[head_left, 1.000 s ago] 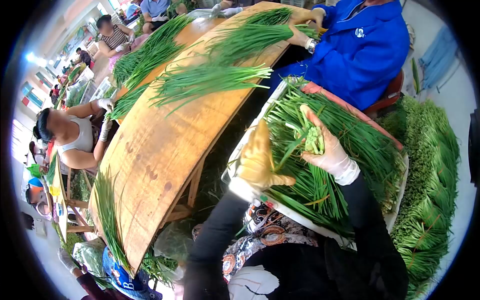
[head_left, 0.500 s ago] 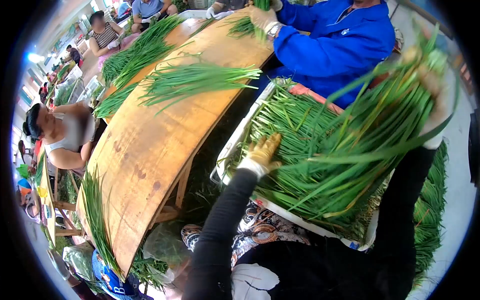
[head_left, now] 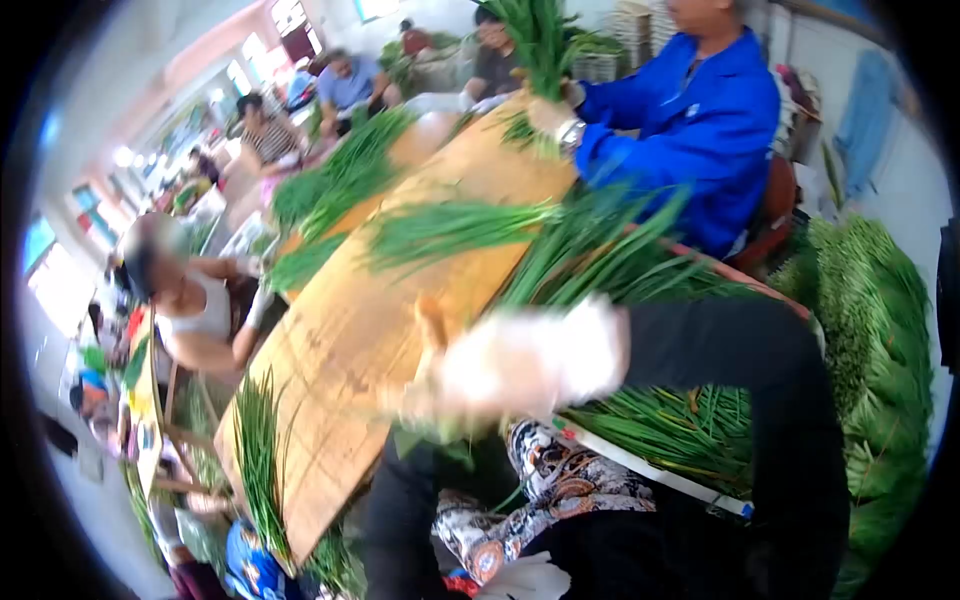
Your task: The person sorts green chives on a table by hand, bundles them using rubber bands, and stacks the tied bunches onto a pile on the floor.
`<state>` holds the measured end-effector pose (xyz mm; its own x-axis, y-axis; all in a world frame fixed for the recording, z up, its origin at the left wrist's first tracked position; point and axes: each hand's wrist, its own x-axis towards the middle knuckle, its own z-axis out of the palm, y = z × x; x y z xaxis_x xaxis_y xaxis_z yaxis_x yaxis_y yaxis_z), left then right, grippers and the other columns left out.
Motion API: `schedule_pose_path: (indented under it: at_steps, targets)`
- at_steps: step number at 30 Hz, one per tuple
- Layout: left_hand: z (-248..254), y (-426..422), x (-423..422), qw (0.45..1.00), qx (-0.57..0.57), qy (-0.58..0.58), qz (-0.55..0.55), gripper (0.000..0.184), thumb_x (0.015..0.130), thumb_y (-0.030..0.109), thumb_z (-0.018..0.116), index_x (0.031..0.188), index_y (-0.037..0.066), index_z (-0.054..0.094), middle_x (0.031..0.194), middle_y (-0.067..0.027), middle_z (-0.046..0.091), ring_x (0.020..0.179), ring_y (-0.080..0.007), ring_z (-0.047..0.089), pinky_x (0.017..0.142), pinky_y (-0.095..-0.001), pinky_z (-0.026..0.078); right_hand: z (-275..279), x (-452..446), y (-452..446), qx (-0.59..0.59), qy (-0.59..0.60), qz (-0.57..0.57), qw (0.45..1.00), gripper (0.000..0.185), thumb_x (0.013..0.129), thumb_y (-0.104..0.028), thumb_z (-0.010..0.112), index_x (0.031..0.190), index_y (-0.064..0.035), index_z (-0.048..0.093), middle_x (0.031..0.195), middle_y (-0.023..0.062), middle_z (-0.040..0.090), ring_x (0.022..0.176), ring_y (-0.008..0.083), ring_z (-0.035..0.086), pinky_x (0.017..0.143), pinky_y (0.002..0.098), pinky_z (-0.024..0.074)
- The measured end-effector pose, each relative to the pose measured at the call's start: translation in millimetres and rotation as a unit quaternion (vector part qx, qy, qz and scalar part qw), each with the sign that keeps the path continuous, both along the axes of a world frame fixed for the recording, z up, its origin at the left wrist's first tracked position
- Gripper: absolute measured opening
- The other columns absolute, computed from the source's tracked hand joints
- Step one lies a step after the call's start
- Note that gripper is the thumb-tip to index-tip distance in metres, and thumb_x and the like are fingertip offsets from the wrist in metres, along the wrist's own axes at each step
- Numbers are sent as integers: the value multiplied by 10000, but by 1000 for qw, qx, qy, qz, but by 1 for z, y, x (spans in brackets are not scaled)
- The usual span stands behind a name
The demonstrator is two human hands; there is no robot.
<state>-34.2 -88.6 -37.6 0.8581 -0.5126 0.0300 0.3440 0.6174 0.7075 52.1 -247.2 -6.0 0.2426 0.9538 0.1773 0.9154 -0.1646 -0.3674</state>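
Head view, right hand: your white-gloved right hand (head_left: 520,370) reaches across your front, blurred, over the table (head_left: 320,350) near its edge on your side. Whether this grip is closed on stems, you cannot be told from here.
Head view, left hand: your yellow-gloved left hand (head_left: 431,322) is partly hidden behind the right; its grip cannot be told either.
Leaves: long green leaves (head_left: 590,255) fan out beyond your right forearm, between the table's edge and the tray. Whether either hand holds them is unclear.
Tray: the white tray (head_left: 650,468) sits before you, beside the table, with leafy greens (head_left: 685,425) in it.
Table: one bunch (head_left: 460,232) lies across it, pale stem ends at the edge on your side; a second bunch (head_left: 258,450) lies along the end by its lower left corner.
Co-worker: a person in a blue jacket (head_left: 690,130), at the table's far end, holds an upright bunch (head_left: 538,50).
Step in hand: judged to be handling of stems, both hands brought together.
Next move: judged to call for a firm grip low on the stems, leaves kept aligned and clear of your sleeve.
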Motion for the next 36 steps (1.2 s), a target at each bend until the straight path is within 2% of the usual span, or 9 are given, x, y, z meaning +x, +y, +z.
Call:
schedule_pose_path:
  at_steps: [7,17,21,25,27,29,31,33,36]
  targets:
    - [-32,17,-9,982,131,-15,133,1037,658,717,421,1351,22,87,1353,-218,234,1076,-337,472,856,-413,436,-70,-36,47,74,41,-15,996,670,705,-126,600,1282,-153,260,1081,73,440,1038,251,426,821,397,442]
    - [-62,40,7,932,304,-21,196,922,728,622,437,1348,20,114,1349,-208,250,1088,-318,469,882,-384,422,-40,-30,6,333,124,-50,933,588,724,-139,557,1255,-199,312,1178,80,395,1107,288,383,844,439,426]
    - [-74,73,3,905,356,-9,232,877,756,584,443,1346,19,125,1347,-204,256,1092,-310,467,892,-373,416,-18,-32,38,457,38,4,889,558,731,-144,540,1244,-217,333,1217,83,377,1134,303,365,853,455,420]
    - [-88,129,-10,873,401,6,276,831,785,546,449,1345,18,136,1346,-200,263,1097,-302,466,902,-362,411,-18,-45,125,555,-194,71,806,530,738,-149,523,1233,-235,354,1256,86,359,1162,317,348,862,472,413]
    - [-98,173,-26,859,420,19,292,808,799,527,453,1344,18,142,1345,-198,266,1099,-298,465,908,-356,408,-51,-44,167,509,-276,99,809,517,742,-151,514,1228,-244,365,1276,87,350,1176,325,339,866,480,410]
    - [-119,219,-46,851,439,18,286,786,813,508,456,1344,17,147,1344,-196,269,1101,-294,464,913,-351,405,-64,-48,138,271,-138,178,936,607,692,-117,570,1249,-248,367,1302,66,343,1230,330,256,936,505,332]
    - [-147,245,-65,830,457,20,320,763,827,489,459,1343,17,153,1343,-194,272,1104,-290,464,918,-345,402,-142,-39,165,137,-184,159,960,671,720,-101,544,1319,-244,277,1373,56,264,1230,319,262,977,511,273]
    - [-164,225,-67,738,476,37,476,405,852,160,502,1205,-18,413,1164,-140,498,976,-211,519,822,-264,419,-137,-48,156,-27,-205,131,970,667,784,-109,477,1354,-276,173,1401,51,211,1254,353,227,972,549,257]
    - [-163,237,-78,725,442,58,525,438,785,158,607,1144,-19,428,951,-92,558,809,-170,532,699,-281,442,-123,-45,152,-70,-152,136,976,640,791,-77,447,1350,-259,196,1425,32,139,1266,419,145,938,649,191]
